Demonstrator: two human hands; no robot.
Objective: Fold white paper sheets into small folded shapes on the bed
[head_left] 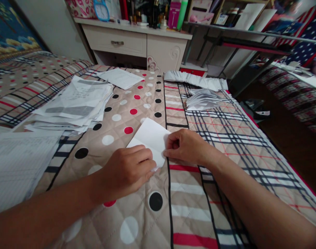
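Observation:
A small white sheet of paper with a crease across it lies on the patterned bedspread in front of me. My left hand is closed on its near left edge, fingers curled over the paper. At the right edge, my right hand pinches the paper between thumb and curled fingers. The near edge of the sheet is partly hidden under my left fingers.
Left stands a stack of printed papers, with lined sheets nearer and another sheet behind. Folded papers and a long row of folded paper lie back right. A white cabinet stands beyond.

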